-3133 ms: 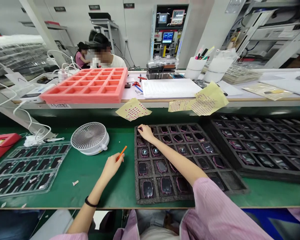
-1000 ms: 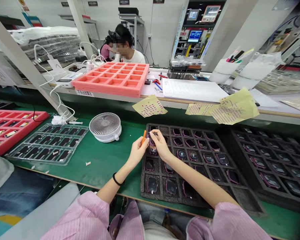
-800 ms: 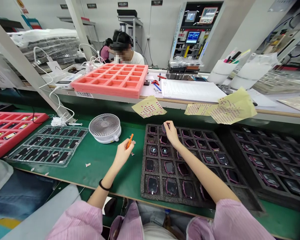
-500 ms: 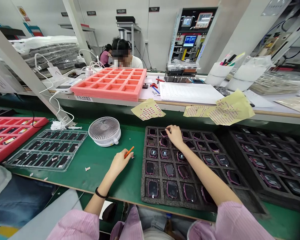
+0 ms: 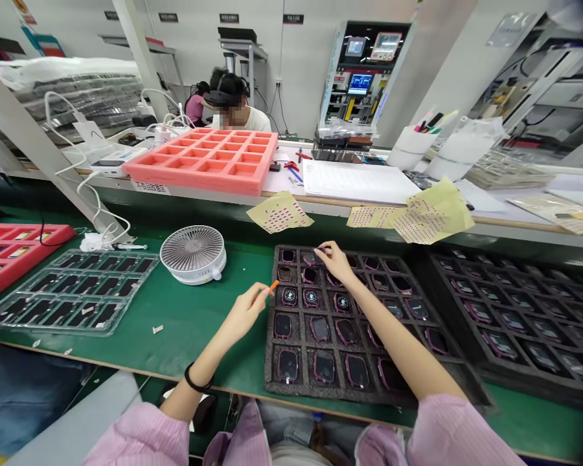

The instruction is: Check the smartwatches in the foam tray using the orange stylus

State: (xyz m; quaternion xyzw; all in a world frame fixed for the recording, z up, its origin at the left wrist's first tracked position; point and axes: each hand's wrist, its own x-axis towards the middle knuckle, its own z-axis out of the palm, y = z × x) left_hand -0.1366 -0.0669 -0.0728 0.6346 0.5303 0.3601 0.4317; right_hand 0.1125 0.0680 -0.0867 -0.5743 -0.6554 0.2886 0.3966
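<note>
My left hand (image 5: 245,309) is closed around a thin orange tool (image 5: 274,286), whose tip points up and right by the left edge of the dark foam tray (image 5: 271,349). Too little of the tool shows to tell its kind. Across the tray reaches my right hand (image 5: 336,264), its fingers pinching the edge of a purple-framed smartwatch (image 5: 311,258) at a back-row pocket. Similar watches fill the pockets around it. Lit dials show on a few in the middle row, such as one smartwatch (image 5: 289,296).
A white fan (image 5: 193,255) stands left of my left hand, beside a clear tray of black parts (image 5: 111,323). Another dark watch tray (image 5: 510,372) lies to the right. Yellow sticker sheets (image 5: 280,213) hang off the shelf, which bears a pink foam tray (image 5: 194,181). Someone sits beyond.
My left hand has moved right and up with the orange tool, closer to the tray. At the back row, a watch edge now shows raised in my right fingers. The view has shifted slightly.
</note>
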